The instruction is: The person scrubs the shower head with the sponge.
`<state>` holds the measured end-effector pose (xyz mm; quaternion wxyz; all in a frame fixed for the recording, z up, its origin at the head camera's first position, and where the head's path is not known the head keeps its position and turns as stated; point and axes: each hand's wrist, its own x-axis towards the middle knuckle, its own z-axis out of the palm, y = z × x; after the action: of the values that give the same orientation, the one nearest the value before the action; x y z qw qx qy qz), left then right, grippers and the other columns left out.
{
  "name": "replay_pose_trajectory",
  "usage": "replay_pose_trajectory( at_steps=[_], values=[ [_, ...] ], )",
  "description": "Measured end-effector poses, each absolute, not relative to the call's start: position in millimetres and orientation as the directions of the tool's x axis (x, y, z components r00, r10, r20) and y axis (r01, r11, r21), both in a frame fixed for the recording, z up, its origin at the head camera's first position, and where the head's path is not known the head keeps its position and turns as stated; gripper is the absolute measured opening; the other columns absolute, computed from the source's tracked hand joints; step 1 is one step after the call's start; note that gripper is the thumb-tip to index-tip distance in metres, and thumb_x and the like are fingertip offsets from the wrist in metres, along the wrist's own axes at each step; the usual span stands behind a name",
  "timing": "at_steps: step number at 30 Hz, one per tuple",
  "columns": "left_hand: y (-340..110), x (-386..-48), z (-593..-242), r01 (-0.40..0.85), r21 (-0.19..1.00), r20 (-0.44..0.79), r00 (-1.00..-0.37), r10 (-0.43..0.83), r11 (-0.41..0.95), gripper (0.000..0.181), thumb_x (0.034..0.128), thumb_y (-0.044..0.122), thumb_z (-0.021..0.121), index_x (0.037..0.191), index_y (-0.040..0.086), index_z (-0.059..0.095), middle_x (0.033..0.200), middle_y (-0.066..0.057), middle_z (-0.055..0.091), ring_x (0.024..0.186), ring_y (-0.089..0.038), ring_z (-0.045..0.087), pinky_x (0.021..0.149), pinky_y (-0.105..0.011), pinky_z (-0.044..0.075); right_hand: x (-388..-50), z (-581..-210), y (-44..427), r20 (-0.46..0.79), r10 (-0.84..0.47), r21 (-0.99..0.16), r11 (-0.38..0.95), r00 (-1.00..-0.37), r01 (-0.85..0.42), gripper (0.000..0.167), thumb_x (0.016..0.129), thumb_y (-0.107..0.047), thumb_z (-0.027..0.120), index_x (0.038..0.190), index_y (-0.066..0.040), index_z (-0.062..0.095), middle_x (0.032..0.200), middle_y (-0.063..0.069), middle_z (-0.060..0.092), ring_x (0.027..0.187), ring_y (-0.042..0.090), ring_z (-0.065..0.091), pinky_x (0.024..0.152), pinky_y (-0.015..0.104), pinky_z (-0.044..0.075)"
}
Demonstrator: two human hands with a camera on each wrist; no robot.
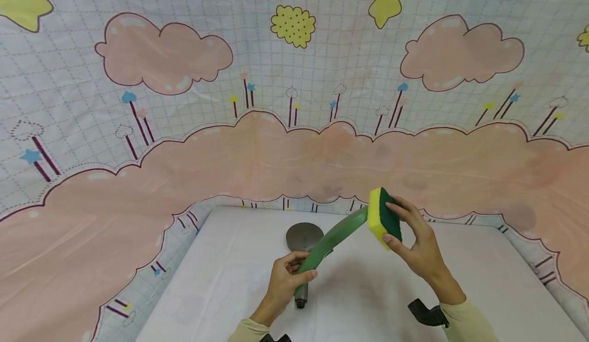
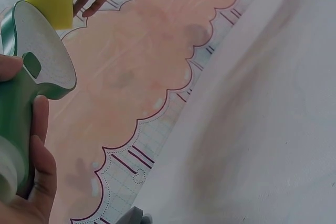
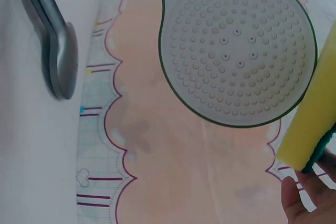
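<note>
My left hand [image 1: 284,283] grips the handle of a green shower head [image 1: 338,233], raised above the white table. In the right wrist view the round white spray face [image 3: 239,51] with its many nozzles shows. With thumb and fingers my right hand [image 1: 421,245] pinches a sponge [image 1: 376,219], yellow on one side and dark green on the other. The sponge's yellow side is at the far end of the shower head, and in the right wrist view it meets the rim.
A second, grey shower head [image 1: 304,237] lies on the white table [image 1: 221,280], partly hidden behind the left hand and the green one. Behind the table hangs a patterned cloth [image 1: 299,158] with clouds and stars. Black straps [image 1: 428,314] are at the wrists.
</note>
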<state>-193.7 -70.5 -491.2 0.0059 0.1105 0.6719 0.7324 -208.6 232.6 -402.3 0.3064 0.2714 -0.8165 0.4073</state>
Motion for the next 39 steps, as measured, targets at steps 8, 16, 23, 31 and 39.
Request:
replay_pose_trajectory(
  at_steps=[8,16,23,31,39],
  values=[
    [-76,-193,-492,0.16,0.983,0.175,-0.966,0.19,-0.092,0.04,0.0765,0.004,0.076,0.113,-0.008,0.064,0.099,-0.013,0.067,0.084,-0.012,0.065,0.075,-0.023,0.055,-212,-401,234,0.693,-0.155,-0.606,0.403,-0.704,-0.686,0.059,0.082,0.008,0.062,0.139,-0.002,0.051,0.146,0.017,0.045,0.123,-0.002,0.046,0.096,0.01,0.037],
    [-76,-191,-492,0.153,0.983,0.172,-0.964,0.201,-0.104,0.04,0.0765,0.003,0.075,0.112,-0.01,0.061,0.097,-0.011,0.067,0.084,-0.013,0.066,0.075,-0.025,0.055,-217,-408,240,0.624,-0.172,-0.716,0.266,-0.762,-0.646,0.054,0.089,0.01,0.053,0.142,0.002,0.044,0.142,-0.014,0.046,0.121,0.0,0.049,0.094,0.01,0.041],
    [-75,-190,-494,0.155,0.98,0.179,-0.962,0.206,-0.125,0.041,0.0767,0.005,0.075,0.111,-0.01,0.06,0.096,-0.009,0.067,0.084,-0.013,0.066,0.075,-0.025,0.055,-220,-411,246,0.544,-0.182,-0.773,0.27,-0.819,-0.574,0.05,0.096,0.003,0.049,0.145,0.0,0.041,0.134,-0.02,0.05,0.112,-0.003,0.056,0.084,0.014,0.05],
    [-75,-190,-495,0.139,0.973,0.184,-0.95,0.251,-0.186,0.04,0.0797,0.004,0.073,0.113,-0.012,0.058,0.092,0.0,0.071,0.08,-0.012,0.071,0.074,-0.025,0.057,-221,-412,247,0.54,-0.182,-0.78,0.26,-0.822,-0.57,0.051,0.095,0.004,0.049,0.145,0.0,0.041,0.135,-0.018,0.05,0.112,0.0,0.057,0.084,0.015,0.051],
    [-75,-190,-493,0.147,0.961,0.217,-0.925,0.311,-0.235,0.037,0.0843,0.004,0.067,0.115,-0.015,0.056,0.091,0.001,0.073,0.076,-0.013,0.073,0.076,-0.027,0.058,-218,-403,240,0.62,-0.172,-0.736,0.211,-0.766,-0.643,0.054,0.089,0.011,0.052,0.142,0.003,0.044,0.144,-0.009,0.047,0.121,0.004,0.05,0.095,0.011,0.042]
  ],
)
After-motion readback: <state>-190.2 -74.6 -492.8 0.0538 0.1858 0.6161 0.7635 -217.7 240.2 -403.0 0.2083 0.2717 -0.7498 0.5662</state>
